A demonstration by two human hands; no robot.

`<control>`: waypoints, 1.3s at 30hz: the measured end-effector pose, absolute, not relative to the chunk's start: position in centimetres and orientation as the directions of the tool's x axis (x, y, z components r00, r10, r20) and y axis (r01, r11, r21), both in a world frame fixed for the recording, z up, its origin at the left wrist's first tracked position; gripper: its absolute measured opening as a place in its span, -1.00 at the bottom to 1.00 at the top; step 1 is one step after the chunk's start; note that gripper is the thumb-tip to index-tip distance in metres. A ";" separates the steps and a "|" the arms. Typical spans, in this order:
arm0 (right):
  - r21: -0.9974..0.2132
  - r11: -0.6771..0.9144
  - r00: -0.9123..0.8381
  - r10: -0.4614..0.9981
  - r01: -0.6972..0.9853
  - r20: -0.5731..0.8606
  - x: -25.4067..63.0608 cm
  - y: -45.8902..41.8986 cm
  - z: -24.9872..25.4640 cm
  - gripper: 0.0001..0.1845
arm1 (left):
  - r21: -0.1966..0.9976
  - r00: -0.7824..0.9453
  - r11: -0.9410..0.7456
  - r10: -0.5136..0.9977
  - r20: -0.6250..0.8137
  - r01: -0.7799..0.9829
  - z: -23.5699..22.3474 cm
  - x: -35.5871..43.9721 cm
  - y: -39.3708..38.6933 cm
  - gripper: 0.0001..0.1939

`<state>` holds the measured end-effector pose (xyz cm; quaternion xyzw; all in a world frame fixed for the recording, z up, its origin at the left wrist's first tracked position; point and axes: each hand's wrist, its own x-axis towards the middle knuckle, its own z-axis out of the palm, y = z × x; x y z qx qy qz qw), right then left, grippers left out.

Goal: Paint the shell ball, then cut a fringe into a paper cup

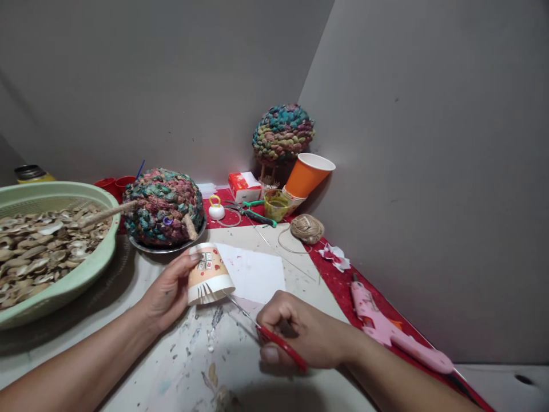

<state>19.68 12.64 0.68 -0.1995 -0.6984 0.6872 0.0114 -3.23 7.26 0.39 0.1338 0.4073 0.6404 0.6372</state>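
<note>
Scissors point(283, 347) in R hand point(302, 332), grip curled round handles, tips at rim of paper cup point(210, 273). L hand point(171, 290), grip pinching cup above table point(150, 372), nr white sheet point(259, 274). Thin wall could flex, so cut might run too deep & tear.

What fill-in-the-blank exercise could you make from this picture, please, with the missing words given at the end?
1. The right hand holds metal scissors with handles coloured ____.
2. The left hand holds a peach-coloured patterned paper cup, with slits along its ____ (upper/lower) edge in the picture.
3. The light-green round plastic basket of brown shells stands at the ____ edge of the picture.
4. The plastic glue gun is coloured ____.

Missing words: red; lower; left; pink.
</note>
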 end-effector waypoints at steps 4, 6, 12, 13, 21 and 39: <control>-0.966 -0.051 -0.916 0.309 0.254 -0.257 19.7 12.8 0.5 -0.37 | 0.679 -0.129 0.154 0.929 -0.346 -0.718 0.0 -3.5 7.2 -0.78; -0.966 -0.072 -0.910 0.324 0.248 -0.258 19.7 12.8 0.5 -0.35 | 0.693 -0.094 0.168 0.942 -0.324 -0.701 -0.2 -3.6 7.2 -0.76; -0.979 -0.142 -0.889 0.416 0.144 -0.191 20.0 12.9 0.0 -0.35 | 0.709 -0.025 0.183 0.962 -0.273 -0.682 -0.3 -3.7 6.9 -0.67; -0.981 -0.148 -0.889 0.421 0.126 -0.178 20.0 12.9 -0.1 -0.35 | 0.703 -0.015 0.186 0.963 -0.269 -0.687 -0.2 -3.6 6.9 -0.67; -0.993 -0.119 -0.929 0.366 0.012 -0.055 20.4 13.3 -0.7 -0.34 | 0.660 0.018 0.217 0.955 -0.296 -0.720 0.0 -3.6 6.8 -0.63; -0.956 -0.201 -0.856 0.510 -0.215 0.085 20.3 13.4 -1.5 -0.41 | 0.632 -0.041 0.162 0.955 -0.294 -0.758 0.1 -3.7 6.9 -0.76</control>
